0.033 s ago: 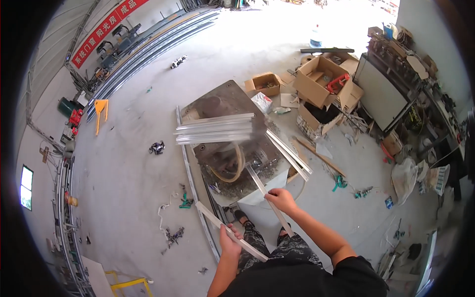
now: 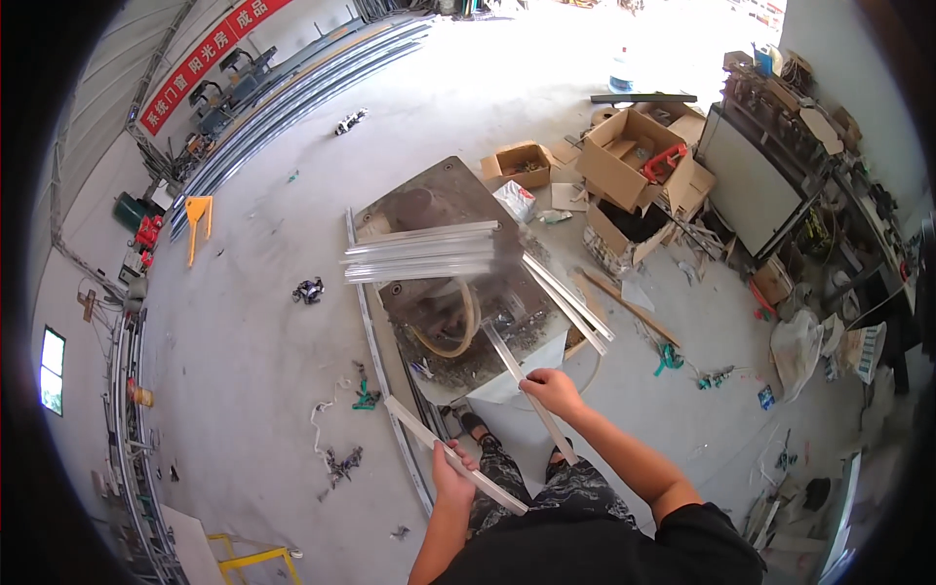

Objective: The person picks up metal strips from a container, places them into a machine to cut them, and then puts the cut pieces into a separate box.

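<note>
My left hand (image 2: 452, 475) is closed around a pale, narrow profile strip (image 2: 413, 421), which slants from the upper left down toward my lap. In my right hand (image 2: 553, 391) is a second pale profile strip (image 2: 503, 353), gripped near its middle. The far end of that strip rests at the near part of a dark metal work table (image 2: 429, 200), where small debris lies. Across the table top lies a bundle of shiny profiles (image 2: 419, 257). Several white strips (image 2: 570, 304) stick out over its right side. A tan hose (image 2: 475, 317) loops over the near part.
A long metal rail (image 2: 371, 351) runs along the table's left side. To the right are cardboard boxes (image 2: 609, 161), a wooden strip (image 2: 634, 307) and a cluttered shelf (image 2: 829, 185). An orange stand (image 2: 199, 213) and green scraps (image 2: 366, 395) are on the floor to the left.
</note>
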Demonstrator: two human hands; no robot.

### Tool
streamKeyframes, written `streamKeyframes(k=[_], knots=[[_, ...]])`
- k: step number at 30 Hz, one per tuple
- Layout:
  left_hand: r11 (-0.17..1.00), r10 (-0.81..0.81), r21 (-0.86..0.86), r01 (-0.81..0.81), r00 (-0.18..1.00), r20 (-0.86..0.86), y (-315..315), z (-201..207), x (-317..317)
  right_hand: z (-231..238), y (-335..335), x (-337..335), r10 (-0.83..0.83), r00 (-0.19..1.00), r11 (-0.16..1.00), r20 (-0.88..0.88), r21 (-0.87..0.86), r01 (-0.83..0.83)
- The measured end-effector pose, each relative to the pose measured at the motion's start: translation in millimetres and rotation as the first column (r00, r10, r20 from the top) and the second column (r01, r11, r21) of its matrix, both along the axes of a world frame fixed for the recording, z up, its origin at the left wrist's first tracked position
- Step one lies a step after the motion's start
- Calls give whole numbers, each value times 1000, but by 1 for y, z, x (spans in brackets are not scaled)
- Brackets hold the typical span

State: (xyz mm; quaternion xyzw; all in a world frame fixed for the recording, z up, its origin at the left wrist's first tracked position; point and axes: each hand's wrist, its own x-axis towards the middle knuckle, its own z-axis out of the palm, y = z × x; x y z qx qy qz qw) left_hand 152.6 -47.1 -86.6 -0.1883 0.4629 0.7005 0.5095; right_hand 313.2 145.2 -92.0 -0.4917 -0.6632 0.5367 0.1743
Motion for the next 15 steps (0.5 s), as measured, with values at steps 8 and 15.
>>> streamKeyframes(k=[8,15], knots=[[998,-62,-8,62,998,-15,-5,4,19,-4,-3,6,53,999,983,-1,-175,-52],[998,-65,-20,66,998,22,-3,-3,16,32,-36,49,69,997,978,18,-199,-64]])
